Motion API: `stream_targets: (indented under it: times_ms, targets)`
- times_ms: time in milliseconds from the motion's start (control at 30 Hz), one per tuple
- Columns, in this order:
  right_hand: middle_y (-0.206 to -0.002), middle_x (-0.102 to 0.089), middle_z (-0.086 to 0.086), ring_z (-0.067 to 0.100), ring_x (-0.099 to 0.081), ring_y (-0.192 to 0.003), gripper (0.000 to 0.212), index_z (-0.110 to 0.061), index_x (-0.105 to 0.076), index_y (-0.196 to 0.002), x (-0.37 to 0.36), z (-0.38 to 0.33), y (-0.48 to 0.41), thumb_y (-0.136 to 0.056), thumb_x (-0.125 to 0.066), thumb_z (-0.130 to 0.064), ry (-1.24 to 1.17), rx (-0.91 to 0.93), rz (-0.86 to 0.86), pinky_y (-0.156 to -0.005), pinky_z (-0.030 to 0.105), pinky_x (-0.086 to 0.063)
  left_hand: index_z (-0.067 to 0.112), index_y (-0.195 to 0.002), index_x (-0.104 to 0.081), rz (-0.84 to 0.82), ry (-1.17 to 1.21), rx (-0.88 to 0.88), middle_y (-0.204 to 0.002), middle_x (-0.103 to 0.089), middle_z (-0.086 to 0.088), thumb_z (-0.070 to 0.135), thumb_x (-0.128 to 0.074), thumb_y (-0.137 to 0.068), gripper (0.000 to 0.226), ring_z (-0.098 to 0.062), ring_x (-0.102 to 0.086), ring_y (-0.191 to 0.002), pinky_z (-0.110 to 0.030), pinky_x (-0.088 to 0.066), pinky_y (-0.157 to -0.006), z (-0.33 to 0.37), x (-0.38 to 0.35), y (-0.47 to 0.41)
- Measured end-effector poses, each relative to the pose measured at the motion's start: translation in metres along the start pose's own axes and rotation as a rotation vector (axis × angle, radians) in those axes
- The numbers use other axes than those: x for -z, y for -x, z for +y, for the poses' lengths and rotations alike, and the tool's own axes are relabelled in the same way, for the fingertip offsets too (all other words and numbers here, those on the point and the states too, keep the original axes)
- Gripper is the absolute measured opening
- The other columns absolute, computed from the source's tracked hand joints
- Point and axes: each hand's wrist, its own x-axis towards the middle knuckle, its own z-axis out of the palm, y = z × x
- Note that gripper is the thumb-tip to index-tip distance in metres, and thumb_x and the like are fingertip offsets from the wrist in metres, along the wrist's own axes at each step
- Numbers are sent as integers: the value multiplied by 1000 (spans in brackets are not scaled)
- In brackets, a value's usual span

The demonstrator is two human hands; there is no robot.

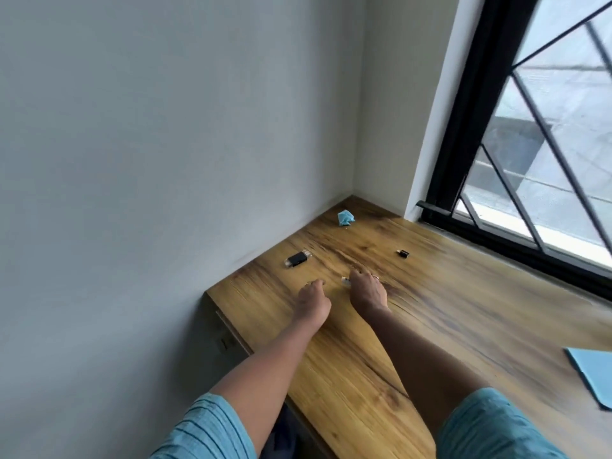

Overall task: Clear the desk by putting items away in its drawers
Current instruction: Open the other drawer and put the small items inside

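Observation:
Both my hands reach over the wooden desk. My left hand rests on the desktop with its fingers curled in; nothing shows in it. My right hand lies just to its right, fingers bent over a small clear-and-silver item that sticks out at its left side. A black USB stick with a clear cap lies beyond the left hand near the wall. A small black adapter lies farther right. A crumpled blue scrap sits in the far corner.
A grey wall runs along the desk's left and far side. A black-framed window with diagonal bars borders the right. A light blue sheet lies at the right edge. A drawer front with a handle shows below the desk's left edge.

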Motion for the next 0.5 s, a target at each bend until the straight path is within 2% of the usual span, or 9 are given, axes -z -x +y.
stream_targets:
  times_ms: [133, 200, 334, 500]
  targets:
    - [-114, -58, 13, 26, -57, -95, 23, -8, -57, -115, 12, 6, 61, -96, -43, -11, -77, -102, 43, -69, 31, -41, 13, -141, -41, 8, 78, -69, -143, -46, -6, 3, -41, -97, 46, -21, -45, -132, -31, -44, -106, 4, 0, 53]
    - [-111, -59, 14, 23, -53, -85, 22, -6, -58, -112, 16, 9, 93, -95, -44, -11, -112, -155, 65, -66, 30, -38, 13, -143, -40, -6, 135, -77, -144, -46, -7, 4, -40, -97, 47, -21, -45, -132, -32, -43, -106, 7, -6, 79]
    - [-114, -59, 15, 28, -58, -101, 24, -6, -58, -113, 28, 34, 176, -96, -44, -13, -130, -280, 74, -79, 34, -47, 14, -145, -35, -89, 198, -171, -145, -44, -8, 6, -40, -97, 48, -22, -43, -133, -32, -42, -106, 18, -36, 152]
    - [-117, -61, 22, 37, -56, -112, 26, -1, -60, -111, 60, 100, 272, -92, -43, -11, -146, -495, 103, -87, 39, -47, 11, -143, -38, -173, 147, -298, -144, -47, -10, 2, -39, -96, 48, -25, -45, -132, -33, -40, -106, 69, -86, 229]
